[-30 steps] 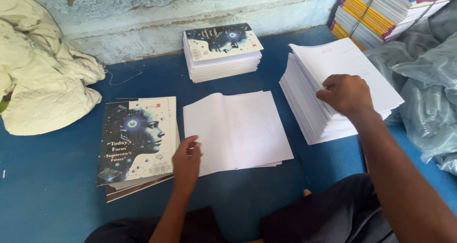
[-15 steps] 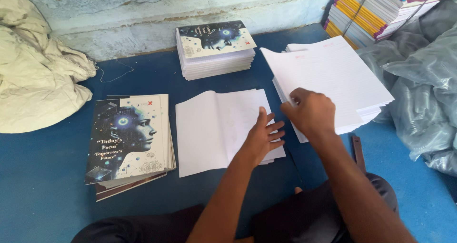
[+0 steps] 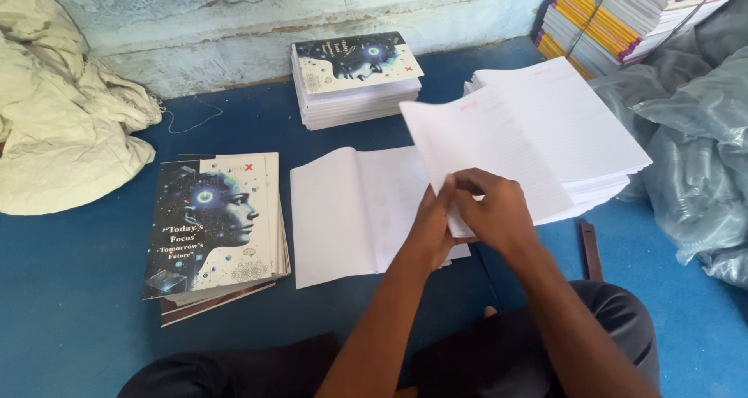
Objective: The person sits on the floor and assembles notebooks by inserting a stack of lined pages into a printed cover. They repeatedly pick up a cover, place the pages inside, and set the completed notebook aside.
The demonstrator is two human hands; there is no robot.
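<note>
Both my hands pinch one ruled sheet bundle (image 3: 499, 145) at its near corner: left hand (image 3: 431, 227) and right hand (image 3: 499, 211) touching, fingers closed on the paper. The bundle hangs tilted, between the tall page stack (image 3: 576, 125) to the right and the open white pages (image 3: 343, 211) under my left wrist. Best kept square (edges aligned) and lowered flat. Printed covers (image 3: 214, 219) lie further left.
</note>
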